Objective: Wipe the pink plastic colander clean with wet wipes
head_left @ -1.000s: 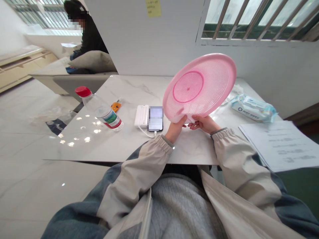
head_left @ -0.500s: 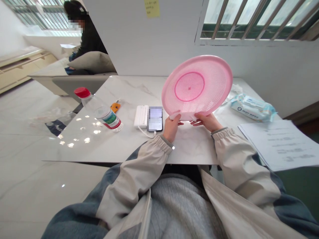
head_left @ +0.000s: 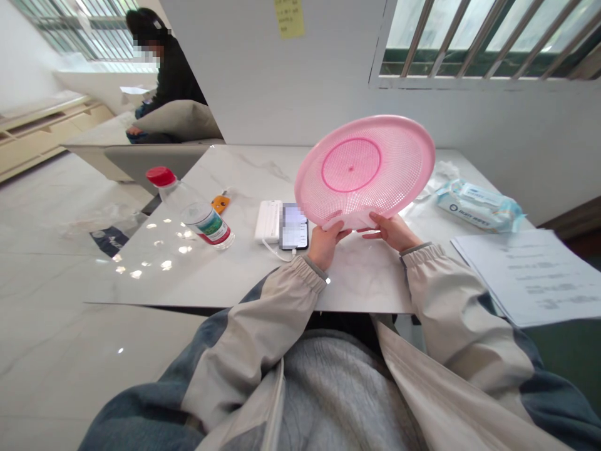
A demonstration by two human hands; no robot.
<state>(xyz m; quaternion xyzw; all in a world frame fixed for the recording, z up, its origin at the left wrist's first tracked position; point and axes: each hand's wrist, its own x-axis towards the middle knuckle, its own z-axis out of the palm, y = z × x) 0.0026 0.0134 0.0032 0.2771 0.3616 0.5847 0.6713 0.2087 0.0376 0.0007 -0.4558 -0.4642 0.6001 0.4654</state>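
A round pink plastic colander (head_left: 351,169) with a fine mesh is held up over the table, its face tilted toward me. My left hand (head_left: 325,244) is closed on the near rim, thumb on top. To its right, my right hand (head_left: 393,232) pinches the same rim, with some lower fingers stretched out beneath. Something thin and whitish lies along the rim by both thumbs, possibly a wipe; I cannot tell for sure. The colander's underside is hidden.
Left of my hands are a phone (head_left: 295,228) cabled to a white power bank (head_left: 267,220), an orange item (head_left: 220,203) and a red-capped bottle (head_left: 206,219). At right lie a wipes pack (head_left: 479,207) and papers (head_left: 530,275). Another person (head_left: 176,78) sits at far left.
The colander has shifted slightly left and down, leaning back a little more. Both hands have kept their hold on its near rim.
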